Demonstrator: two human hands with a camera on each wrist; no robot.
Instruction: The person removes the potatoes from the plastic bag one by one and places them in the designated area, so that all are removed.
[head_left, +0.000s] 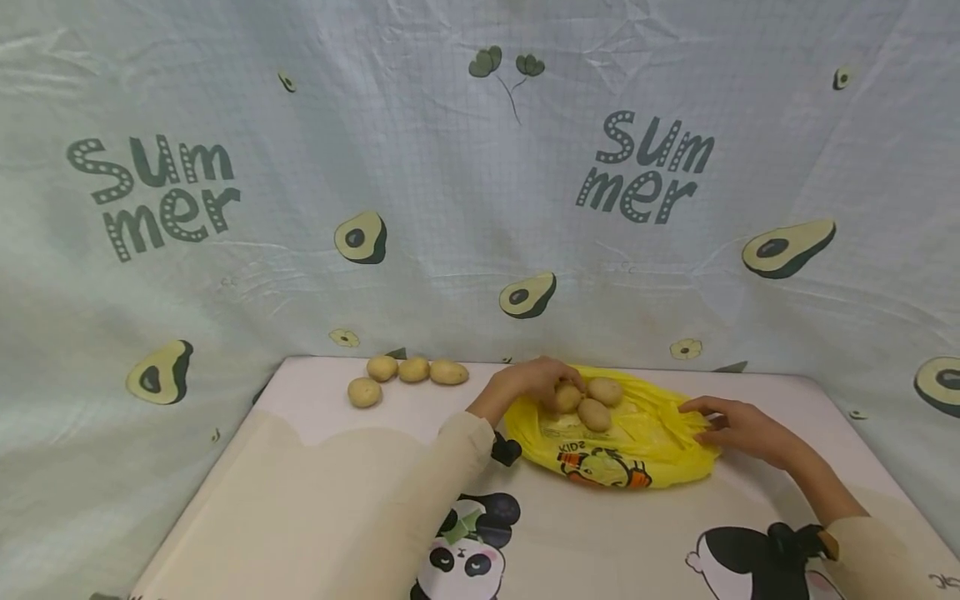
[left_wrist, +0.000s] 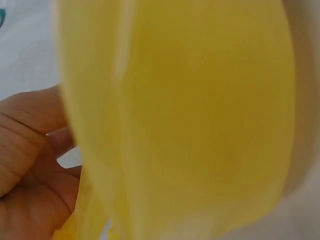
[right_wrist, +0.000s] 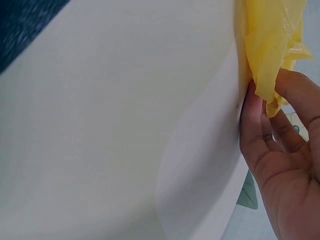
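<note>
A yellow plastic bag [head_left: 645, 446] with a printed cartoon lies on the table, and three potatoes rest on it: one potato [head_left: 604, 391] at the back, another potato [head_left: 594, 414] in front, and a left potato [head_left: 567, 397]. My left hand [head_left: 534, 382] reaches over the bag's left side, its curled fingers gripping the left potato. In the left wrist view the bag [left_wrist: 190, 115] hides most of this hand's fingers. At the bag's right end, my right hand [head_left: 738, 427] pinches the gathered plastic [right_wrist: 270, 60] between thumb and fingers.
Several loose potatoes lie at the back left: a near potato [head_left: 364, 392], and a row ending in an oval potato [head_left: 448, 372]. The table [head_left: 300, 500] has a pale cover with panda prints. A patterned curtain [head_left: 435, 167] hangs right behind its back edge.
</note>
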